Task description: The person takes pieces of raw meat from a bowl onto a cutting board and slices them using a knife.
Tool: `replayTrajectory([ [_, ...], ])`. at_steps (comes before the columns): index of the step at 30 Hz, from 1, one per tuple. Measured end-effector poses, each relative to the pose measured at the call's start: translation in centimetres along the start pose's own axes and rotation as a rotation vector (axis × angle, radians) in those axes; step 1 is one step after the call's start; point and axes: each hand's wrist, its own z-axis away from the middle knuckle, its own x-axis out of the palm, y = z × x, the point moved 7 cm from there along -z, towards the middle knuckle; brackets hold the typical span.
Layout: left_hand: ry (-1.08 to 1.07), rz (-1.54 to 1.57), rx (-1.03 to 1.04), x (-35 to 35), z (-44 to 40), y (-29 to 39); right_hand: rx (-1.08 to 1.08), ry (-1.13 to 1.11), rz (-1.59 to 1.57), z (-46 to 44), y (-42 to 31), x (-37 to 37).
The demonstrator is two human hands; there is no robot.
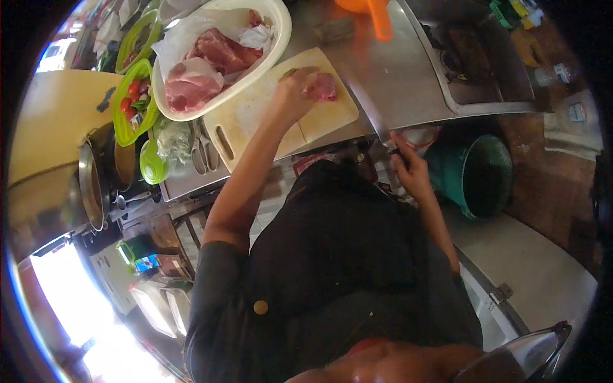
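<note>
On the cutting board (255,137), my left hand (295,96) grips a small piece of raw meat (322,88), its fingers closed over the top. My right hand (412,167) is wrapped round the handle of a kitchen knife (366,107) beyond the board's right edge. The long blade points away from me, apart from the meat. Left of the board, a large white tub (285,38) holds big cuts of raw meat (223,54) and some white plastic.
Scissors (203,153) and a clear plastic bag (174,142) lie left of the board. Beyond them is a green basket (131,135) with tomatoes. To the right are a metal sink (447,96) and a green bucket (450,169); an orange plastic item (378,19) sits at the back.
</note>
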Motion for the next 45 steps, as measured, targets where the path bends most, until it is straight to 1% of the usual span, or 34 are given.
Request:
replayTrajectory([
  [1, 0.017, 0.051, 0.079, 0.7, -1.2, 0.7, 0.049, -0.003, -0.014, 0.0, -0.1, -0.1],
  [3, -0.296, -0.174, -0.018, 3.2, -3.2, 0.8, 0.292, -0.067, -0.042, 0.6, 0.3, -0.4],
  [4, -0.453, -0.287, -0.067, 4.1, -3.7, 0.5, 0.284, -0.068, -0.061, 0.6, 0.1, -0.4],
  [7, -0.506, -0.055, -0.238, 4.1, -4.0, -1.1, 0.236, -0.056, -0.118, 0.7, -0.1, -0.6],
  [10, -0.404, 0.591, -0.474, 2.7, -3.0, -0.8, 0.165, -0.011, -0.128, 0.9, 0.0, -0.7],
  [13, 0.014, 0.899, -0.426, -0.4, -2.2, 0.1, 0.143, 0.007, -0.108, 1.2, -0.2, -0.7],
  [16, -0.052, 1.144, -0.392, -0.1, 1.0, -1.1, 0.162, -0.026, -0.147, 0.8, -0.8, 0.2],
  [18, -0.076, 0.828, -0.438, 0.5, 4.3, -4.7, 0.186, -0.081, -0.1, 0.6, -1.6, 1.0],
  [19, -0.088, 0.67, -0.459, 0.2, 5.4, -5.2, 0.176, -0.106, -0.076, 0.6, -2.0, 1.3],
  [22, -0.264, 0.537, -0.433, -1.0, 7.0, -3.8, 0.018, -0.139, -0.004, 0.5, -3.4, 2.3],
  [24, -0.313, 0.56, -0.382, -1.2, 7.5, -3.4, -0.099, -0.131, 0.044, 0.4, -4.1, 2.6],
  [25, -0.338, 0.571, -0.354, -1.2, 7.5, -3.2, -0.059, -0.143, 0.035, 0.3, -3.9, 2.7],
  [27, -0.348, 0.173, -0.066, -2.0, 7.4, -2.4, 0.024, -0.165, 0.017, 0.4, -3.6, 2.8],
  [28, -0.348, -0.028, 0.077, -2.1, 7.5, -1.9, 0.019, -0.15, 0.025, 0.4, -3.4, 2.8],
  [31, -0.206, -0.083, 0.16, -3.2, 7.4, -1.6, 0.037, -0.132, 0.032, 0.6, -2.6, 2.8],
  [34, -0.214, 0.151, -0.216, -2.9, 7.6, -2.3, 0.088, -0.186, 0.015, 0.9, -2.4, 3.0],
  [36, -0.317, 0.01, -0.289, -2.4, 7.3, -2.9, 0.084, -0.234, 0.01, 1.2, -3.1, 3.1],
  [37, -0.371, -0.061, -0.325, -2.2, 7.1, -3.2, 0.064, -0.208, 0.011, 1.3, -2.9, 3.0],
  [39, -0.213, 0.575, -0.58, -2.2, 7.0, -3.9, 0.026, -0.161, 0.015, 1.5, -2.3, 2.9],
  [40, -0.12, 0.895, -0.698, -1.8, 7.0, -4.2, 0.043, -0.156, 0.006, 1.5, -2.1, 2.6],
  [43, 0.354, 1.387, -0.434, -2.1, 4.0, -3.8, 0.117, -0.139, -0.036, 1.3, -1.8, 1.9],
  [44, 0.408, 1.37, -0.417, -1.9, 3.9, -3.0, 0.157, -0.132, -0.06, 1.2, -2.1, 1.5],
  [45, 0.462, 1.353, -0.399, -2.5, 3.8, -0.6, 0.196, -0.126, -0.085, 1.2, -2.0, 1.4],
])
